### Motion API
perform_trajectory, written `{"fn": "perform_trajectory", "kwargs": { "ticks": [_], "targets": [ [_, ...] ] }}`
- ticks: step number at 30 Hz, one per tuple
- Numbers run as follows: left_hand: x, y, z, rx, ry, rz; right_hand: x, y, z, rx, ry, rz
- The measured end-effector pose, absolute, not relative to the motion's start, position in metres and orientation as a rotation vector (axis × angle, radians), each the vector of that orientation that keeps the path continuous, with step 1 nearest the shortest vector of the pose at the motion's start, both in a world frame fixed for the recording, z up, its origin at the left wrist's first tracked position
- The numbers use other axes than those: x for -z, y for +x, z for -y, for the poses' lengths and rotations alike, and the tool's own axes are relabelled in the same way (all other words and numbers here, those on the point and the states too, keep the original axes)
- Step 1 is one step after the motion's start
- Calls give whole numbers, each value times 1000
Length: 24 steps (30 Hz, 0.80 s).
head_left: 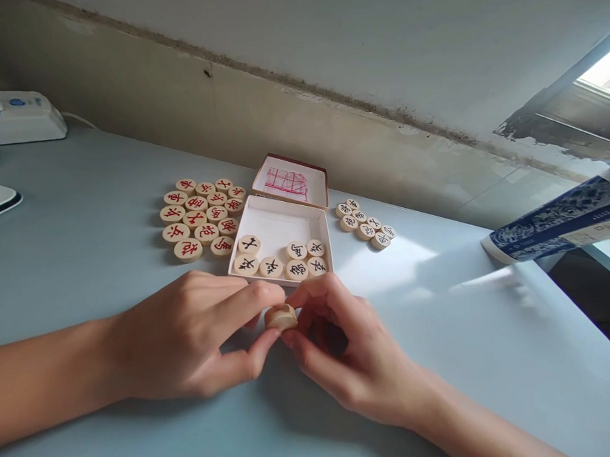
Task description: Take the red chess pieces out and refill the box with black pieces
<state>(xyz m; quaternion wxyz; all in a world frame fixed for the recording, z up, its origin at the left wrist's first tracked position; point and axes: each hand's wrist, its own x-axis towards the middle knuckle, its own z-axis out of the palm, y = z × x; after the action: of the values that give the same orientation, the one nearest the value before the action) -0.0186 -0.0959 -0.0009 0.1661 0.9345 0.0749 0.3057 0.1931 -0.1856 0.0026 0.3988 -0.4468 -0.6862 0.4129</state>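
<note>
A round wooden Chinese chess piece is pinched between my left hand and my right hand, just in front of the box. Fingertips of both hands press on it, and its marking cannot be read. Behind them lies an open white box with several black-marked pieces along its near side. Its lid, with red lines drawn inside, rests against the far edge. Left of the box, several red-marked pieces sit in a cluster. Several more black-marked pieces lie to its right.
A white device with a blue button stands at the far left, its cable running to the wall. At the right edge of the grey-blue table is a blue patterned bag or package. The wall borders the table's back.
</note>
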Motion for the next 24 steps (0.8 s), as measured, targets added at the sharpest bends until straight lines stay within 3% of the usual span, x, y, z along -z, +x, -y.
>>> {"fn": "perform_trajectory", "kwargs": {
  "ticks": [24],
  "targets": [
    [3,-17,96,-934,2641,-188,-7,193,184,-1149,-1146,1659]
  ]
}}
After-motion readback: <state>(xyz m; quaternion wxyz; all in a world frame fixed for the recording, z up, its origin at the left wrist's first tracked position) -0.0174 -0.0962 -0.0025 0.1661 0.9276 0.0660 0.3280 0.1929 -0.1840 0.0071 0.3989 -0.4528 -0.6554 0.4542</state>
